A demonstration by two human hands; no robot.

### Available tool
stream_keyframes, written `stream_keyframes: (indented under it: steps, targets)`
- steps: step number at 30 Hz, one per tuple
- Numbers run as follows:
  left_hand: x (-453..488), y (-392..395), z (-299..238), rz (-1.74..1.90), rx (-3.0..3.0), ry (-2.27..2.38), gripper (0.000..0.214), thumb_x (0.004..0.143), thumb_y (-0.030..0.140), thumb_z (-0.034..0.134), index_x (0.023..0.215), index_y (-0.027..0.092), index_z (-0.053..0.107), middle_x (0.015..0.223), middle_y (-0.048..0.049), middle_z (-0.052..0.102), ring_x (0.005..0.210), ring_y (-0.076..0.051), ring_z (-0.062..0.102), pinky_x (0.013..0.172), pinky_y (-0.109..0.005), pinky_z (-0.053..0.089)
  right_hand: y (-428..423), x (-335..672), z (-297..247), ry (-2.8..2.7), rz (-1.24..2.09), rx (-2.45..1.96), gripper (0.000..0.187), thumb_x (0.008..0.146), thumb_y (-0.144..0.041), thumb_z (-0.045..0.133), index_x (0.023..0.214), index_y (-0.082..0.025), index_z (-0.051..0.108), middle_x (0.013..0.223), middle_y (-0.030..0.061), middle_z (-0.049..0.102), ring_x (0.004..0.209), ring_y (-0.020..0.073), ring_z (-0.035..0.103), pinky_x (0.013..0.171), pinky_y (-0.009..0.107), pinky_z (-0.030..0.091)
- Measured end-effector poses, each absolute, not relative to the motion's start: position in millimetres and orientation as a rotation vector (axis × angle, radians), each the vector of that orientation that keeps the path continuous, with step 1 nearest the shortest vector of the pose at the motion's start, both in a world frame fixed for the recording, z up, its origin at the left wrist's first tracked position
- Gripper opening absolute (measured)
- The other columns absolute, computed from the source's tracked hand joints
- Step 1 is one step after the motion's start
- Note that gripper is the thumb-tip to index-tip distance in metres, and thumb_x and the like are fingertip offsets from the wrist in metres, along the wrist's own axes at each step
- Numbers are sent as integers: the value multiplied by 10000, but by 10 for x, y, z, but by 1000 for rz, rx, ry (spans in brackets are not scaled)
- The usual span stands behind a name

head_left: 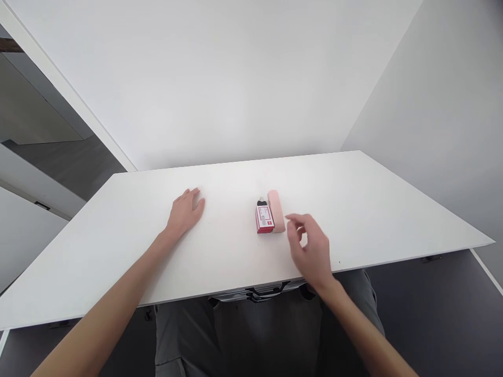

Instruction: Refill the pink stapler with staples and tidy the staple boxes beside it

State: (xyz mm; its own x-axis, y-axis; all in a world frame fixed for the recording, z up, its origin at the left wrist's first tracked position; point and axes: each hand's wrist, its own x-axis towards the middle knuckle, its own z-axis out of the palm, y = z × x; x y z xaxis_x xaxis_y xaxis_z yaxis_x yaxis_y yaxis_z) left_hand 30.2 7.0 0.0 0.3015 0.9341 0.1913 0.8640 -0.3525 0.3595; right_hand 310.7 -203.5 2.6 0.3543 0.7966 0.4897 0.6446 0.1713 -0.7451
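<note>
My left hand [186, 212] lies on the white table with its fingers spread, holding nothing. My right hand [312, 248] hovers just right of a pink stapler-like object [276, 211]; its thumb and index finger curve toward each other with a gap and nothing between them. Against the left side of the pink object sits a small red and white box [264, 217]. At the box's far end is a small black piece with a silvery tip [261, 202], which looks like a binder clip. Its lower part is hidden by the box.
The white tabletop [228, 251] reaches to a white wall [236, 78] behind it. A grey wall stands at the right. Under the front edge are my legs and a case with a black handle [269, 289]. A dark speck [339, 262] lies near the front edge.
</note>
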Motion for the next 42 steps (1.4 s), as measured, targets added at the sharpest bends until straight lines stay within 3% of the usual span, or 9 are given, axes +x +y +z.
stream_keyframes:
  steps: [4,7,9,13,18,29,42]
  targets:
    - [277,69,-79,514,2436,1825,490,1028,332,347,1431,160,566,1585,-114,544,1554,-300,386,1276,-473,289,-2174,2492,108,-1675,197,-1304,303,1066,-251,445,1317,-213,612,1223,130,719,1185,260,672,1013,455,571]
    - [332,30,-97,477,2495,1840,503,1033,281,309,1448,139,556,1595,-114,534,1549,-288,396,1273,-459,295,-2000,2115,61,-1856,253,-1389,504,1076,-233,390,1566,-121,423,1558,186,543,1512,280,449,1193,495,469]
    - [347,13,-98,471,2507,1850,514,1034,264,296,1458,128,553,1601,-114,528,1545,-290,402,1269,-459,303,-1781,1962,-4,-1909,278,-1491,567,1076,-230,349,1618,-64,341,1676,211,392,1611,297,272,1269,537,362]
    - [337,4,-109,487,2515,1877,511,1031,244,302,1450,130,570,1607,-112,522,1540,-285,412,1268,-448,308,-1308,1836,-110,-1904,355,-1744,639,1094,-333,353,1622,24,313,1737,268,184,1640,351,127,1316,562,210]
    - [333,6,-120,505,2514,1874,506,1017,225,317,1435,123,584,1598,-122,531,1533,-301,420,1251,-472,334,-907,1820,-183,-1867,364,-1827,660,1089,-312,338,1637,49,261,1752,273,62,1645,358,44,1323,535,141]
    - [343,0,-100,496,2492,1885,509,1023,247,316,1440,127,582,1601,-116,528,1544,-290,404,1265,-460,316,-696,2069,-247,-1713,292,-1978,677,1059,-274,376,1617,88,252,1730,338,80,1631,415,83,1302,555,145]
    - [348,-1,-47,488,2458,1860,515,1013,277,321,1443,157,579,1609,-111,519,1552,-277,388,1272,-471,302,-683,2860,-342,-1648,296,-1973,695,1044,-332,390,1628,25,268,1743,267,166,1634,357,147,1312,521,190]
